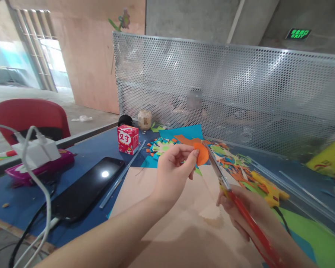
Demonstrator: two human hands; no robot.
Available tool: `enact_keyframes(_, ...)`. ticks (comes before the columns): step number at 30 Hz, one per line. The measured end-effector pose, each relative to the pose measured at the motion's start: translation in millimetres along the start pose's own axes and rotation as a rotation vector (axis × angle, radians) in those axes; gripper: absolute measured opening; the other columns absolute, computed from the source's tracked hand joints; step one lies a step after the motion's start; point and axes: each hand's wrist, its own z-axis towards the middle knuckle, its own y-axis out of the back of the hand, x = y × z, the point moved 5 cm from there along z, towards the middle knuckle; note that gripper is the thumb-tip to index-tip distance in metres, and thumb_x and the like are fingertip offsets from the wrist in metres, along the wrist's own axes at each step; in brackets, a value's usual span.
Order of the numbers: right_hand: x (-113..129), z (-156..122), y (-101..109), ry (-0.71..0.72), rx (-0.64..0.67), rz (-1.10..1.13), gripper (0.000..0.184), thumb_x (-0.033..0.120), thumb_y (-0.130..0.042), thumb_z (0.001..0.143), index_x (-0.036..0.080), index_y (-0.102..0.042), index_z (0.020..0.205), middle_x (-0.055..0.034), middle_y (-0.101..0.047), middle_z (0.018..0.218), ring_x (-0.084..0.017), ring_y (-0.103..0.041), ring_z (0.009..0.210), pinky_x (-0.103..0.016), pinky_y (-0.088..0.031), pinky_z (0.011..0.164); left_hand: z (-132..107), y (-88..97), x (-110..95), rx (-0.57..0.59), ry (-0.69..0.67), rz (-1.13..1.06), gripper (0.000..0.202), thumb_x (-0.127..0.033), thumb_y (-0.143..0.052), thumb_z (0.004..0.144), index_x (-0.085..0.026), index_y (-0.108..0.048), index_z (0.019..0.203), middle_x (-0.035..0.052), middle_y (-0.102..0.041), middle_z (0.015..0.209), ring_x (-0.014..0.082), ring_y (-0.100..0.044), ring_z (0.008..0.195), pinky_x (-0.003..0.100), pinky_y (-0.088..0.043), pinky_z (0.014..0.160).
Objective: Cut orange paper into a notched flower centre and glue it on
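Between the thumb and fingers of my left hand [174, 169] is a small orange paper piece [202, 154] with a rounded edge. My right hand [247, 212] is wrapped round red-handled scissors [219, 173], whose blades point up and away beside the orange piece. Whether the blades touch the paper I cannot tell. Below both hands lies a large beige paper sheet [145, 190]. Just beyond my left hand is a layered paper flower [162, 147] in green, cream, orange and blue.
Paper scraps [234, 163] and a yellow glue gun [270, 188] lie on the right. Clear glue sticks [296, 186] are beyond them. On the left are a black phone [86, 190], a red box [127, 139] and a purple power strip [41, 167]. A perforated metal screen [226, 85] borders the back.
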Motion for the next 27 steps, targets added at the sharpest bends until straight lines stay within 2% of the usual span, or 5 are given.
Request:
enact_keyframes(5,-5.9,2.2,-0.9,-0.068,0.083,0.054,0.036,0.054,-0.046,0.077,0.02,-0.044,0.063,0.0071,-0.033,0.053,-0.004,-0.027,0.031,-0.021,-0.019,0.029,0.2,-0.2,-0.1,-0.005,0.002,-0.002,0.011,-0.024,-0.06,0.074,-0.014,-0.056,0.072,-0.0029,-0.055,0.06,0.0032,-0.044,0.037,0.017,-0.038,0.035)
enact_keyframes(12,-2.0,-0.8,-1.7,-0.099,0.068,0.103,0.034,0.049,-0.047,0.077,0.02,-0.043,0.061,0.0078,-0.034,0.052,-0.003,-0.026,0.031,-0.02,-0.016,0.03,0.9,1.1,-0.2,-0.01,-0.01,0.005,0.011,-0.025,-0.059,0.074,-0.014,-0.058,0.073,-0.0027,-0.054,0.058,0.004,-0.044,0.038,0.017,-0.037,0.035)
enact_keyframes(18,0.3,-2.7,1.9,-0.071,-0.053,0.05,0.036,0.051,-0.05,0.075,0.02,-0.042,0.06,0.0082,-0.033,0.052,-0.002,-0.026,0.031,-0.018,-0.017,0.029,1.3,2.4,0.1,-0.024,-0.011,0.004,0.011,-0.025,-0.06,0.074,-0.013,-0.058,0.073,-0.0033,-0.053,0.056,0.0036,-0.043,0.038,0.017,-0.037,0.035)
enact_keyframes(22,4.0,-4.4,-0.1,-0.072,-0.014,0.068,0.036,0.05,-0.051,0.076,0.019,-0.043,0.059,0.0084,-0.033,0.051,-0.002,-0.025,0.031,-0.019,-0.015,0.031,1.5,2.9,-0.4,-0.013,-0.018,0.016,0.012,-0.025,-0.06,0.074,-0.013,-0.06,0.075,-0.0026,-0.055,0.058,0.0034,-0.043,0.038,0.017,-0.037,0.036)
enact_keyframes(27,4.7,-3.1,0.8,0.006,-0.029,-0.013,0.035,0.049,-0.049,0.078,0.02,-0.044,0.059,0.0085,-0.03,0.047,-0.004,-0.025,0.033,-0.021,-0.015,0.034,1.8,2.6,-0.3,-0.01,0.005,0.031,0.011,-0.024,-0.06,0.073,-0.013,-0.061,0.073,-0.002,-0.057,0.059,0.003,-0.043,0.037,0.018,-0.036,0.036)
